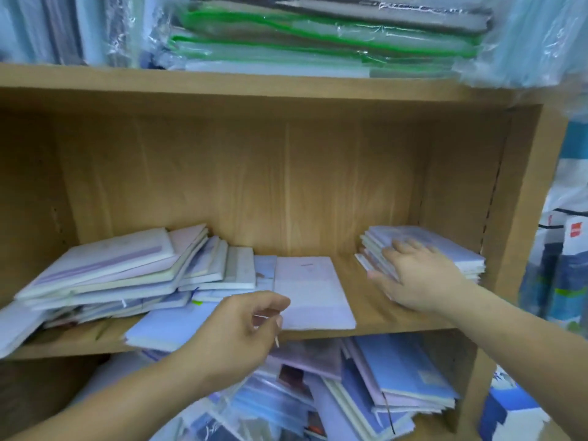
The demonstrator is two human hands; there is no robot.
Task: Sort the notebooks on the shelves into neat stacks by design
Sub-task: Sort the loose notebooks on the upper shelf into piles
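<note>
On the wooden shelf, a loose pile of notebooks sprawls at the left and a neater stack sits at the right. The right hand lies flat on that stack, grip released. The left hand curls beside a pale notebook; blur hides whether its grip pinches anything.

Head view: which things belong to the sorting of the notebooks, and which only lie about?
Job: loose pile; neat stack under the right hand; single pale notebook; lower-shelf notebooks; left hand.
Lying about: wrapped green folders above; hanging packets at the right.
</note>
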